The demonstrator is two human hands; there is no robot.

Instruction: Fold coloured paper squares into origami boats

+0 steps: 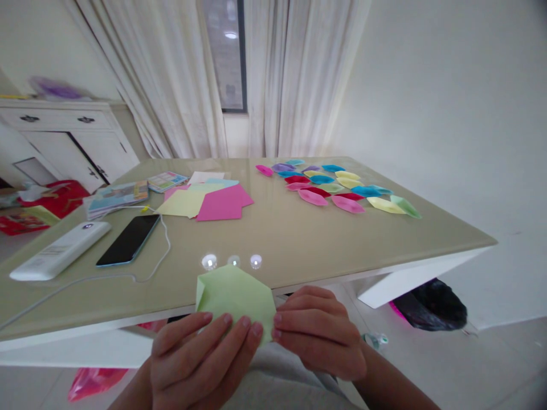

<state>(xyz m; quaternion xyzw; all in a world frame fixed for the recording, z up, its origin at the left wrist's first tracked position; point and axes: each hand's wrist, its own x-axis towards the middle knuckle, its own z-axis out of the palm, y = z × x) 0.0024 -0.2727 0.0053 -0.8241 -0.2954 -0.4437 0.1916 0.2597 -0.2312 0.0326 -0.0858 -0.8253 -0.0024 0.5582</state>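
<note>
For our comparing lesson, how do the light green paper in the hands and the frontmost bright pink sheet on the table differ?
The light green paper is pale, while the bright pink sheet is vivid. The left hand and right hand hold the green paper, while the pink sheet lies on the table, overlapping a yellow sheet. The green paper shows folds, while the pink sheet looks flat. Both show plain, unprinted faces.

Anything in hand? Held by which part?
Yes, a folded light green paper: left hand along its near side, fingers on top; right hand at its right edge. Thumbs are hidden.
</note>
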